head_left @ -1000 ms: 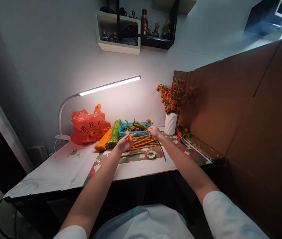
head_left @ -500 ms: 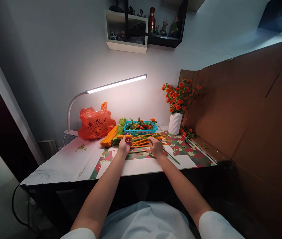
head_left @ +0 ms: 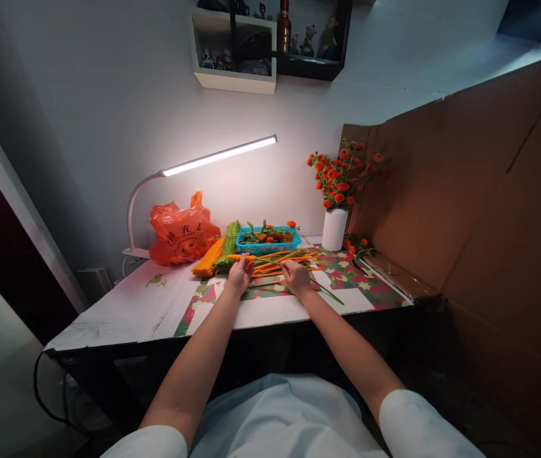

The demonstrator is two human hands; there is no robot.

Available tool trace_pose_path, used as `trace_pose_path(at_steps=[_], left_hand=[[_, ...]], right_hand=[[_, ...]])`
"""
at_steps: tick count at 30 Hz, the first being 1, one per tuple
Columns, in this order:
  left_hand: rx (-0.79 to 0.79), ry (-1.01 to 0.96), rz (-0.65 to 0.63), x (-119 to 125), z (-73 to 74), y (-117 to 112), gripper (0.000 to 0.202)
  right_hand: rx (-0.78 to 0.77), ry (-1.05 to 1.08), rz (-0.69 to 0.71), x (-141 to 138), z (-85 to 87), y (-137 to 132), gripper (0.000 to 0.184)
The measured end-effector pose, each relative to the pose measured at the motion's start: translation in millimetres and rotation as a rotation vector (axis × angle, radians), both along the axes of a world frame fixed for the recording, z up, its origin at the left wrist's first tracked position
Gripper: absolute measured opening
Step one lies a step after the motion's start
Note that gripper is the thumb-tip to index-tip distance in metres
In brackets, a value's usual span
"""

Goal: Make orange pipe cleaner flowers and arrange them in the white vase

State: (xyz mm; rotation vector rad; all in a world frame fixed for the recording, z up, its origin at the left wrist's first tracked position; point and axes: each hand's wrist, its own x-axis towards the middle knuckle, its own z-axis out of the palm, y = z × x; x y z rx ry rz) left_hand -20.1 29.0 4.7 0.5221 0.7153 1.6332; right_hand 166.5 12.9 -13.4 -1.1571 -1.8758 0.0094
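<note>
My left hand (head_left: 240, 275), fingers closed, pinches an orange coil of pipe cleaner (head_left: 234, 257) over the table. A thin green pipe cleaner (head_left: 267, 259) runs from there across to my right hand (head_left: 295, 278), which is closed on it in a pinch. Beyond my right wrist a longer green stem (head_left: 330, 292) slants over the table; whether it is the same piece is hidden. Just behind my hands lie loose orange and green pipe cleaners (head_left: 294, 256). To the left are an orange bundle (head_left: 208, 259) and a green bundle (head_left: 231, 236).
A blue basket (head_left: 270, 248) of orange flowers stands behind the pile. At the right is a white ribbed vase (head_left: 334, 231) of orange flowers, beside a cardboard wall (head_left: 470, 178). An orange plastic bag (head_left: 184, 232) and a lit lamp (head_left: 220, 156) are at the left.
The camera view has tilted and shifted slightly. My right hand has moved a little relative to the green pipe cleaner; both hands keep their hold.
</note>
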Motion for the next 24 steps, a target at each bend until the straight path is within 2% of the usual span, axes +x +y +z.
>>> trace_pose_path(at_steps=[6, 15, 24], left_hand=[[0.019, 0.031, 0.010, 1.5, -0.4, 0.3, 0.004], [0.051, 0.061, 0.015, 0.7, -1.5, 0.4, 0.015], [0.047, 0.198, 0.018, 2.5, -5.1, 1.1, 0.023]], right_hand=[[-0.019, -0.052, -0.037, 1.2, -0.4, 0.8, 0.024], [-0.016, -0.092, -0.044, 2.0, -0.9, 1.6, 0.023], [-0.003, -0.101, -0.061, 2.0, -3.2, 3.4, 0.023]])
